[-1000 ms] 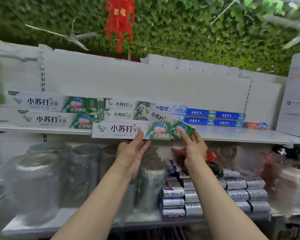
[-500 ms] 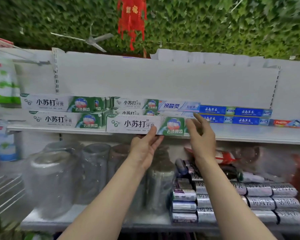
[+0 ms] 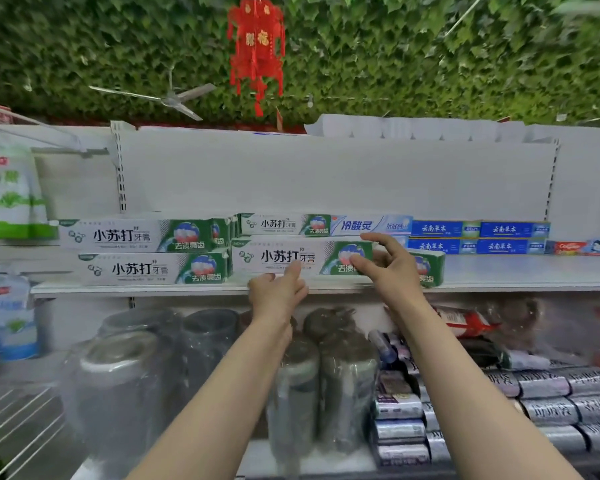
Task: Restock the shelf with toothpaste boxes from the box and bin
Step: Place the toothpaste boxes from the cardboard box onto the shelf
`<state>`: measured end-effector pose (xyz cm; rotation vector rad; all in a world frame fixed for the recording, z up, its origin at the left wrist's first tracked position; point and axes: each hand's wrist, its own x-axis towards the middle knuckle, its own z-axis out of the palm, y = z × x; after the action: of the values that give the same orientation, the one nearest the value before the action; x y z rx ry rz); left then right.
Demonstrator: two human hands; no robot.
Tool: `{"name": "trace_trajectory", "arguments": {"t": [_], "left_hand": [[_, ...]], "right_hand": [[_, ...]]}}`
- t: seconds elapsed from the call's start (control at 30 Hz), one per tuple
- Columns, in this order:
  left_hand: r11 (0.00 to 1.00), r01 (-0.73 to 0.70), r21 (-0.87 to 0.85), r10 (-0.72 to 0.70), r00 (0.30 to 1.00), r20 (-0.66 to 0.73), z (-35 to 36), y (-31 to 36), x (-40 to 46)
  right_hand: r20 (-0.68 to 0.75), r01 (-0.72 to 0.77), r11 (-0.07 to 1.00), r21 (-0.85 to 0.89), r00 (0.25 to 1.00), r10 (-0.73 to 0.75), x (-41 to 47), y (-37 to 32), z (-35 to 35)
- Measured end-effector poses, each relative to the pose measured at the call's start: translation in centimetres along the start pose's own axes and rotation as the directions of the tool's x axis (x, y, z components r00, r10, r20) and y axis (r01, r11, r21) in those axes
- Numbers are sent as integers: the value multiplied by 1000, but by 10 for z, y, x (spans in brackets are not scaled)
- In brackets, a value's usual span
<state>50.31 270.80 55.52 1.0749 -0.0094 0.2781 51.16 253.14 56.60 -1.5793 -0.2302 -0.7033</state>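
White-and-green toothpaste boxes lie lengthwise on the white shelf (image 3: pixel 499 273). Two are stacked at the left (image 3: pixel 146 251). A front box (image 3: pixel 291 258) rests near the shelf edge in the middle. My left hand (image 3: pixel 278 294) is just below it, fingers apart, with the fingertips touching its front face. My right hand (image 3: pixel 390 263) is at that box's right end, fingers spread, with the thumb on its front and the index finger along its top. Another green-ended box (image 3: pixel 428 268) sits behind my right hand, partly hidden.
A pale blue box (image 3: pixel 371 225), dark blue boxes (image 3: pixel 478 237) and a small red box (image 3: pixel 575 247) line the back right. Wrapped steel flasks (image 3: pixel 291 393) and silver packs (image 3: pixel 551 393) fill the lower shelf. Bags (image 3: pixel 7 195) hang at the left.
The front box moved from the shelf lip further onto the shelf. My right hand let go of the tilted second box, which now lies to the right behind it. The view shifted left.
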Motion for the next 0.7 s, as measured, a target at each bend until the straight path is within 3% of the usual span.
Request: {"name": "trace_trajectory", "arguments": {"t": [0.07, 0.13, 0.27, 0.33, 0.43, 0.57, 0.7], "left_hand": [[987, -76, 144, 97, 985, -142, -16, 3, 3], [909, -190, 372, 265, 950, -163, -28, 3, 3], [558, -435, 707, 560, 826, 67, -44, -7, 13], [397, -481, 781, 628, 764, 152, -48, -13, 20], [289, -494, 820, 633, 742, 223, -45, -18, 23], [154, -461, 874, 598, 747, 289, -38, -22, 29], [128, -408, 904, 507, 810, 294, -29, -20, 37]], "right_hand": [[16, -12, 1000, -10, 1000, 12, 6, 8, 10], [5, 3, 997, -74, 1000, -2, 11, 19, 19], [-45, 18, 907, -422, 998, -41, 11, 26, 28], [-150, 53, 873, -484, 978, -143, 2, 24, 32], [-246, 157, 882, -444, 925, -288, -19, 24, 42], [-115, 134, 870, -474, 970, -213, -22, 36, 55], [-57, 70, 841, -537, 991, -119, -13, 38, 59]]}}
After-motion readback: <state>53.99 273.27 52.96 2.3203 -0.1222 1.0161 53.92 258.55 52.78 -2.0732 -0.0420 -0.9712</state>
